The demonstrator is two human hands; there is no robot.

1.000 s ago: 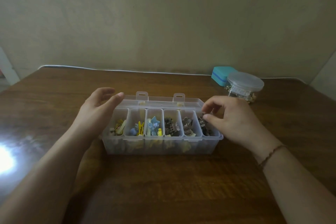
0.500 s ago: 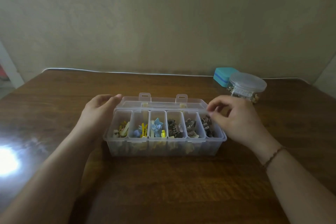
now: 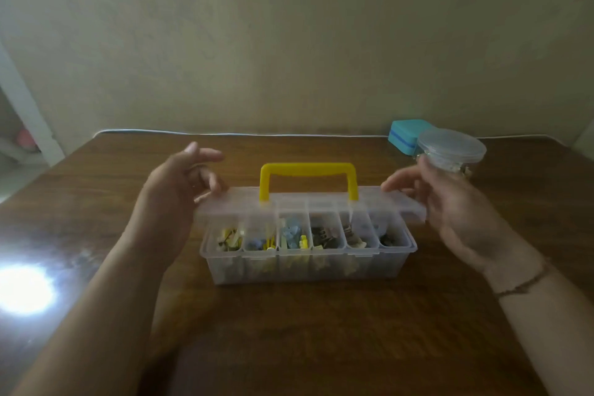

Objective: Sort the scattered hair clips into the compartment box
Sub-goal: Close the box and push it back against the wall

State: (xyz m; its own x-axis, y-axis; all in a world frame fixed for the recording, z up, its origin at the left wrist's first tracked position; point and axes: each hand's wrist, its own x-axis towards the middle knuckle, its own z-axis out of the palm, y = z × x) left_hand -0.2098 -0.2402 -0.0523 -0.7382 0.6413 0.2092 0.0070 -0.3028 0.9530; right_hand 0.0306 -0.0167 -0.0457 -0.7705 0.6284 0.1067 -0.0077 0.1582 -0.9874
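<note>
Wooden and dark, the table [image 3: 321, 331] runs back to a plain wall, with a bright glare patch at its left edge and a teal case [image 3: 405, 135] and a clear round jar [image 3: 451, 146] near the far right. At the middle stands the compartment box [image 3: 305, 264], clear plastic, its long axis running left to right across the view, six compartments in a row showing hair clips [image 3: 291, 236] grouped by colour: yellowish at the left, blue and yellow in the middle, brown and dark toward the right. Its lid [image 3: 308, 206], with a yellow handle [image 3: 308, 180], hangs half swung over the back of the box, tilted and blurred. The left hand [image 3: 175, 190] holds the lid's left end with curled fingers; the right hand [image 3: 450, 209] holds the right end likewise. Each hand sits at its own end, equally near. No loose clips show on the table, so sorting looks finished; closing likely needs the lid brought forward and down evenly onto the front rim.
</note>
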